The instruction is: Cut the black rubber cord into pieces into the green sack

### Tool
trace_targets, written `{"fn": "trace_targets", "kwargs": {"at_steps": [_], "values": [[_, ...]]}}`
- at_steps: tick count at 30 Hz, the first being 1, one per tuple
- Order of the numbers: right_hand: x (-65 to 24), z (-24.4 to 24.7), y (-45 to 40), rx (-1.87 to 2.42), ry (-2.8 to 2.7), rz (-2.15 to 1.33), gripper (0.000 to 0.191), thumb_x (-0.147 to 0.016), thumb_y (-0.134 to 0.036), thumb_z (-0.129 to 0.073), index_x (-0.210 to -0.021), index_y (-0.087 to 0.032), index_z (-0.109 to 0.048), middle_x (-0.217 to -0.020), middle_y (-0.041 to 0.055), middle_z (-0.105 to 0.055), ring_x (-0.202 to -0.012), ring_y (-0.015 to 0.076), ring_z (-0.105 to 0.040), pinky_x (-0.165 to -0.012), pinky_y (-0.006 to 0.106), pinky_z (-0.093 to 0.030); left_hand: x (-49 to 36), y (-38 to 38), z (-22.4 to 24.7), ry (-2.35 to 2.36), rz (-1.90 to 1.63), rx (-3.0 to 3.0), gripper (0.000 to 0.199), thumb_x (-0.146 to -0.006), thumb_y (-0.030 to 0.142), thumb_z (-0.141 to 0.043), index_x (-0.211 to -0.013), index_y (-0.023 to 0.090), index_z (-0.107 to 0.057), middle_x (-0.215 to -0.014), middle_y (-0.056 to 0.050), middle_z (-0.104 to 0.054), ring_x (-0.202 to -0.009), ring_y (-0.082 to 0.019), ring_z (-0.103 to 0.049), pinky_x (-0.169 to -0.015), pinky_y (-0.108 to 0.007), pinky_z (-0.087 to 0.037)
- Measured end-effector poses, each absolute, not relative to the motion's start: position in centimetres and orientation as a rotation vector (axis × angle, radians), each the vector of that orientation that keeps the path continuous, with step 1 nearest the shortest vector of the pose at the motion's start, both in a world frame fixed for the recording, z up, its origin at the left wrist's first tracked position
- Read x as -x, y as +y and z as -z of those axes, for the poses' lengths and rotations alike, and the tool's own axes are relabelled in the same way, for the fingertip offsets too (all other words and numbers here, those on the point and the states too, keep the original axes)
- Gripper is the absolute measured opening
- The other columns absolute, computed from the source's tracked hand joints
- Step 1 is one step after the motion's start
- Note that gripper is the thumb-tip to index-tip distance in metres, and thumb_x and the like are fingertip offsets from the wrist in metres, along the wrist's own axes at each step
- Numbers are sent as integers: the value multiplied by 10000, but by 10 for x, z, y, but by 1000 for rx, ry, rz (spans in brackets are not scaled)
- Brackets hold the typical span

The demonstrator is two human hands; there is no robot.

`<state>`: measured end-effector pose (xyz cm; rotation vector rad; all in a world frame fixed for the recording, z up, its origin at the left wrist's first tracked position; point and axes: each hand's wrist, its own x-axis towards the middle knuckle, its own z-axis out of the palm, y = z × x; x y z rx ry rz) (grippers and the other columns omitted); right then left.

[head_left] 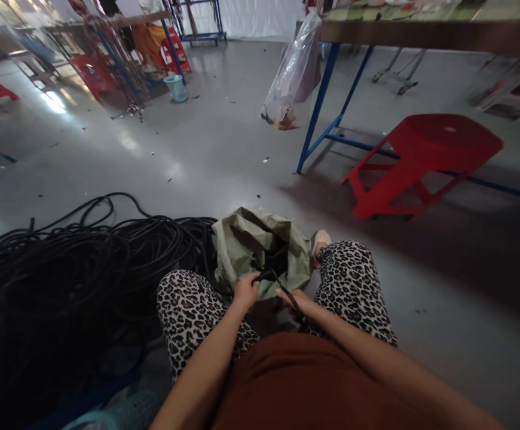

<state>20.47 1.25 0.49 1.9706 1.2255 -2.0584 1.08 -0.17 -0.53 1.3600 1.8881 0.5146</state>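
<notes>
Between my knees stands an olive-green woven sack (232,246) with its mouth spread open and dark material inside. My left hand (245,291) is closed around a black rubber-like cord (264,276) over the near rim of the sack. In my right hand (297,302) is a pair of dark-handled scissors (288,292), its blades pointing up and left, close to the end of the cord. Whether the blades touch the cord I cannot tell. A large tangled heap of black cord (103,251) lies on the floor at my left.
A red plastic stool (443,143) stands at the right by a blue-legged table (434,33). From that table hangs a clear plastic bag (293,71). Further off are a light-blue bucket (176,88) and more stools. A light-blue container (130,412) is at the lower left.
</notes>
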Motion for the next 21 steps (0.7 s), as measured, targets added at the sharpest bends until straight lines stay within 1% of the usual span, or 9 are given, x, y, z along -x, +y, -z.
{"fn": "trace_targets", "kwargs": {"at_steps": [6,11,15,21], "values": [[-204,11,11,-1895,1218,2129,484,-867,-607,-550,-710,-151,-506,-474,-38,-469,-357,91,-478,-355,174,-389,-13,-1,-1,1887,-537,-1294,356,-825,114,-520,-1139,163,-683,-1191,-85,-692,-1142,-217,-617,-1037,-357,-449],[-202,3,11,-1853,1228,2166,494,-872,-606,-544,-705,-142,-511,-486,-32,-482,-361,85,-482,-357,169,-384,-15,-1,-5,1882,-504,-1319,358,-835,116,-521,-1156,156,-673,-1216,-89,-678,-1161,-209,-607,-1050,-347,-439],[-200,-4,12,-1853,1241,2136,493,-872,-606,-547,-708,-142,-516,-475,-34,-478,-348,85,-469,-347,172,-371,-16,-2,-5,1870,-505,-1332,362,-826,101,-524,-1146,171,-677,-1211,-76,-682,-1161,-200,-606,-1046,-344,-444],[-201,9,11,-1836,1253,2159,518,-846,-650,-545,-701,-154,-502,-478,-39,-468,-356,93,-481,-352,176,-376,-17,-5,-3,1834,-471,-1383,365,-831,130,-518,-1156,184,-677,-1208,-67,-684,-1158,-198,-606,-1050,-341,-439]]}}
